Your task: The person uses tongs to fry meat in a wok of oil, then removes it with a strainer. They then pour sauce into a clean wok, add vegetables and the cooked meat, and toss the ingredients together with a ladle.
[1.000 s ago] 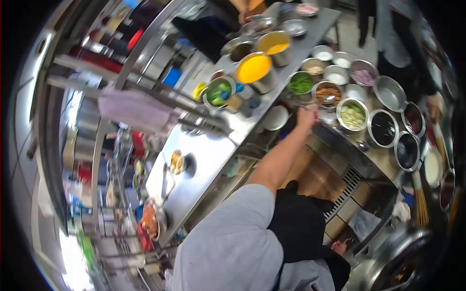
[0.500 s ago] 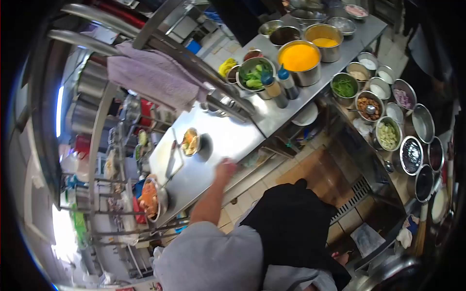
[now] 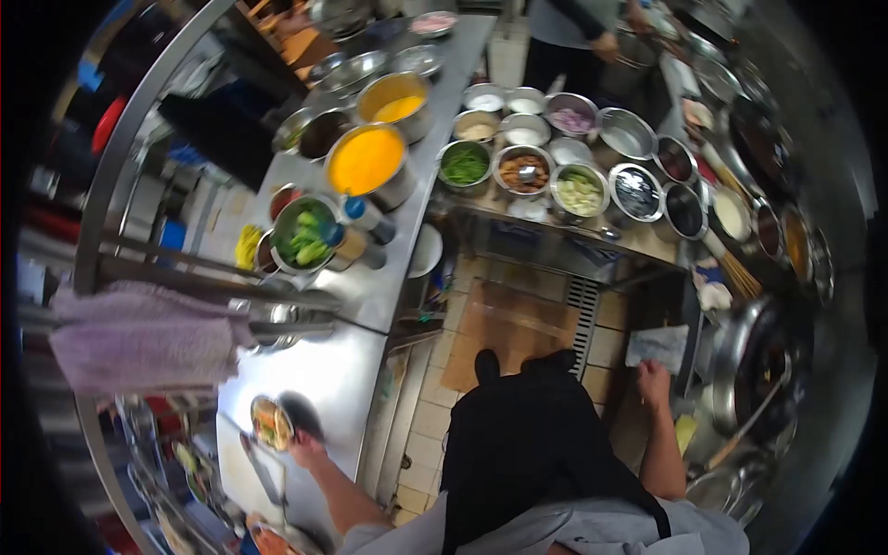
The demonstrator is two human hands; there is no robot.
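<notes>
On the left steel counter [image 3: 314, 370], a small metal bowl of mixed food [image 3: 271, 423] stands beside a white cutting board [image 3: 242, 462]. My left hand [image 3: 307, 449] is closed at the bowl's near right rim, its fingertips partly hidden. A knife [image 3: 264, 469] lies across the board. My right hand [image 3: 653, 377] is a loose fist held in the air on the right, with nothing visible in it. Below that hand in the picture's depth is a grey flat sheet or cloth [image 3: 659, 346].
Farther up the counter stand pots of orange liquid [image 3: 368, 159], greens [image 3: 305, 236] and squeeze bottles [image 3: 368, 220]. Several ingredient bowls [image 3: 580, 191] fill the table ahead. A wok [image 3: 763, 365] sits at right. Another person's hand [image 3: 606, 46] shows at the back. A brown mat [image 3: 509, 324] covers the floor.
My view has turned to the right. My left hand has moved from above the counter's edge to the bowl. My right hand has risen, now plainly visible over the floor at right.
</notes>
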